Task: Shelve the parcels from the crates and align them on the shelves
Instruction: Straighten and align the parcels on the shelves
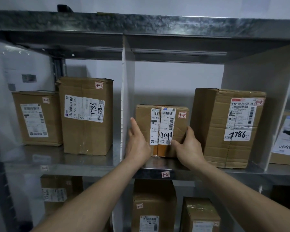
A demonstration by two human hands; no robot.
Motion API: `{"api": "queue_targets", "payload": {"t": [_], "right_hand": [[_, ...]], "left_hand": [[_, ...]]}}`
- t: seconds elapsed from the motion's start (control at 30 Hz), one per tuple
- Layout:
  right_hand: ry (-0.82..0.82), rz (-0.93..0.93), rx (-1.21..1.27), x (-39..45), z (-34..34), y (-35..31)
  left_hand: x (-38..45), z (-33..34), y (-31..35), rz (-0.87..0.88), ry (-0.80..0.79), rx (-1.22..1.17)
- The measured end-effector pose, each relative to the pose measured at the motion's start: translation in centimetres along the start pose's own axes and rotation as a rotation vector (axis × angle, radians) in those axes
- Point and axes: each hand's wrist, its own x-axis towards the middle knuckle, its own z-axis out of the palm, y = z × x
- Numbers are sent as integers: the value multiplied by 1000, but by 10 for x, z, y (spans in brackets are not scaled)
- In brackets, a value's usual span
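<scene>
- Steel shelf (94, 162) with white dividers makes the whole scene; its dull grey surface reflects the boxes a little.
- Left hand (138, 144) lies flat, fingers straight, against the left side of the small box (144, 124), between it and the divider (126, 101).
- Right hand (188, 146) holds the lower right corner of the box, thumb on the front by the label, fingers curled round the side.
- Small box stands on the shelf in the middle bay, between both hands, its long axis across; both hands are equally near.
- It is well apart from the tall box (224, 128) only at the top; lower they seem just beside.
- Cardboard is brown, creased, taped, with paper labels.
</scene>
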Motion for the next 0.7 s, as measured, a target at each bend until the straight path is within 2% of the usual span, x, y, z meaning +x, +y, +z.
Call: {"api": "queue_targets", "payload": {"t": [0.37, 0.7], "right_hand": [[51, -34, -35, -33, -12, -15], [127, -113, -50, -75, -36, -18]], "left_hand": [[-24, -9, 3, 105, -48, 34], [-51, -18, 13, 310, -31, -52]]}}
